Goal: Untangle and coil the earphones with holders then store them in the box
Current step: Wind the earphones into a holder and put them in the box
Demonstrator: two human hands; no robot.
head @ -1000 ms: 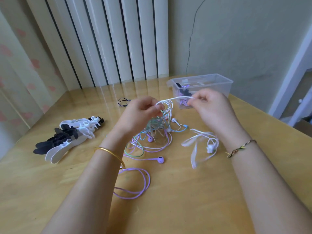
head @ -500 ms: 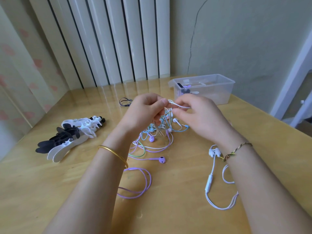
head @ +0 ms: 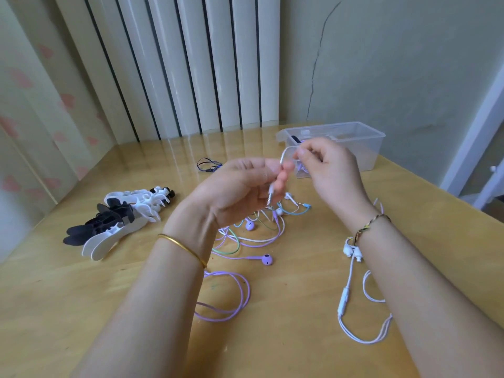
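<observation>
The left hand [head: 237, 192] is held up over the table [head: 81, 309], its fingers curled and pinching a white cable [head: 283, 156] just above the metal plug [head: 270, 196], which hangs from the fingertips. The right hand [head: 327, 170], just to its right and slightly farther off, pinches the same cable between thumb and forefinger, so a short arc runs between the two. Under the hands lies a tangle of earphones [head: 253, 230] in purple, green, blue and white, with a purple loop [head: 231, 296] trailing to the near side. White earbuds [head: 353, 251] lie beside the right forearm; I cannot tell whether they belong to the held cable. Black and white holders [head: 122, 216] are piled to the left, well apart from the tangle. The clear box [head: 362, 148] stands far right, behind the right hand.
</observation>
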